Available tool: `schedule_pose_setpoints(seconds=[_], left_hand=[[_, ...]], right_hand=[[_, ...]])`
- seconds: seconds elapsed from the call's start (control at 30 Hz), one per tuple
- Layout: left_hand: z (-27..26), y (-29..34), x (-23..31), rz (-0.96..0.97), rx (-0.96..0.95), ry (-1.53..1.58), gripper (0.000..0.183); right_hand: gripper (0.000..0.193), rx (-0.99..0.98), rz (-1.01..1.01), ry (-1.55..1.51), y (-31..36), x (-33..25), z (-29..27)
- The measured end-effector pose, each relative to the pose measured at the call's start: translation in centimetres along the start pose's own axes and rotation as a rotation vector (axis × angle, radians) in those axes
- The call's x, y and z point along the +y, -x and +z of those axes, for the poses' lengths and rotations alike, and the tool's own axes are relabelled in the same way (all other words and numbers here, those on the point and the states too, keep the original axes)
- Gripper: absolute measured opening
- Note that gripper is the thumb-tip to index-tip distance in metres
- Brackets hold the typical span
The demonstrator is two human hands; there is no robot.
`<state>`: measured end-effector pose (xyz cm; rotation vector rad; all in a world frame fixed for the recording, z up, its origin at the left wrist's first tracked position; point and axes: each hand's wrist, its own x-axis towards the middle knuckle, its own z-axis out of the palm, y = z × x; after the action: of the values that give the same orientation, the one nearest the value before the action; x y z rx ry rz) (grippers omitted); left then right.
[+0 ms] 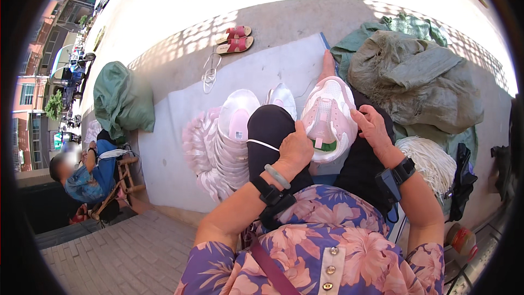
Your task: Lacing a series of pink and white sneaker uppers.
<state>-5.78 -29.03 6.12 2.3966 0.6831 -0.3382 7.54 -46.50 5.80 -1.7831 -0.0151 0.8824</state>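
Observation:
A pink and white shoe upper [329, 110] lies over my lap, its toe pointing away from me and a green inside showing at the near opening. My left hand [296, 147] is closed at its left edge, with a white lace [263, 143] running from the fist across my left knee. On the other side, my right hand [374, 131] pinches the upper's right edge between thumb and fingers. Just left of my knee leans a fanned stack of pink and white shoe uppers [232, 131]. Another pale upper [281, 98] shows partly behind that knee.
A pale sheet [174, 147] covers the ground. Large sacks [415, 76] and a bundle of white laces [428, 161] lie to the right. At the left are a green sack [123, 98] and another seated person [87, 180]. Red sandals [236, 39] stand ahead.

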Motion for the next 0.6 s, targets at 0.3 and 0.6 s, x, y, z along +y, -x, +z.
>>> schedule_pose_setpoints(seconds=[0.3,0.6], left_hand=[[-0.3,-0.6,0.1,0.024,-0.054,0.013,0.045],[-4.6,-6.0,-1.1,-0.147,-0.509,1.128,0.063]], right_hand=[[0.104,0.112,-0.230,0.491,3.3,-1.1,4.3],[0.090,0.042,-0.450,0.403,3.2,-1.7,4.6]])
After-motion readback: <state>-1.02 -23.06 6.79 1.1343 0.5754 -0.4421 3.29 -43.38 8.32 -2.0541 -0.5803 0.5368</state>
